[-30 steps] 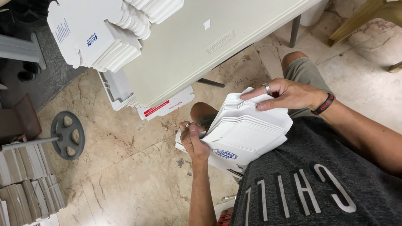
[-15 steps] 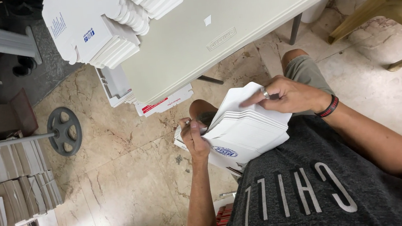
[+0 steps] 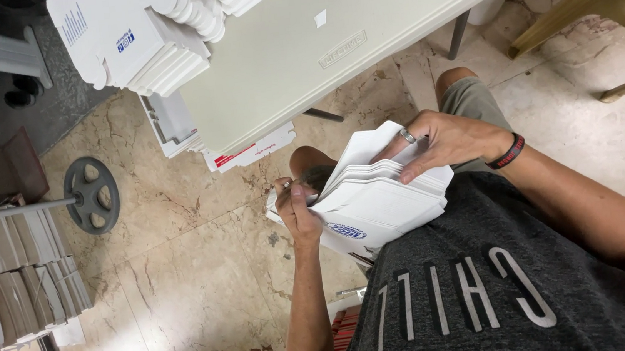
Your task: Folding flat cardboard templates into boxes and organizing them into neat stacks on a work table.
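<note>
Standing near the seated person, I took in the broad pale counter [image 3: 388, 13] first, a smooth plastic-looking slab on thin dark legs. It stood over a floor [image 3: 185, 289] of glossy, veined beige stone. On the counter's near end sat stacks of flat white cartons [image 3: 152, 53], their die-cut edges scalloped and neatly layered, with more of them on the floor beneath. Off to the left, grey card bundles [image 3: 5, 270] stood packed on edge in tight rows.

The work in hand was a bundle of flat white cartons [image 3: 377, 200] held over the person's lap, just clear of the counter's edge and against a dark grey shirt. The sheets were thin, stiff and slick-looking, fanned a little at the upper corner.

The left hand [image 3: 300, 208] was closed around the bundle's left edge, thumb on top. The right hand [image 3: 448, 142] was clamped over the far edge, fingers bent across the top sheets and one finger pressed along them. To my eye this was a stage of gathering and steadying the bundle between both hands. Handling it further would call for even pressure from both sides, since smooth card like that could slip out of line.

A grey metal wheel [image 3: 92, 195] stood on the floor to the left. The right hand had a plain ring [image 3: 407, 136] on one finger and a dark wristband [image 3: 507, 152] at the wrist.
</note>
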